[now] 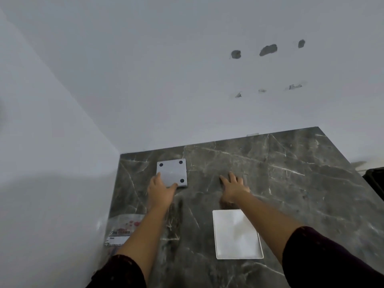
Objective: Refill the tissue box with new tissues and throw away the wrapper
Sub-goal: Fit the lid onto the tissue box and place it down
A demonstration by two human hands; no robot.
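At near left we saw the plastic tissue pack at the counter edge. Our left hand gripped the near-left corner of the upturned grey tissue box. Our right hand lay spread flat, empty, beyond the white tray.

Hands: two, a left hand and a right hand
Grey square panel with dark round pads: one
Dark pads showing on it: three
White rectangular tray: one
Plastic tissue wrapper: one
Marble counter: one
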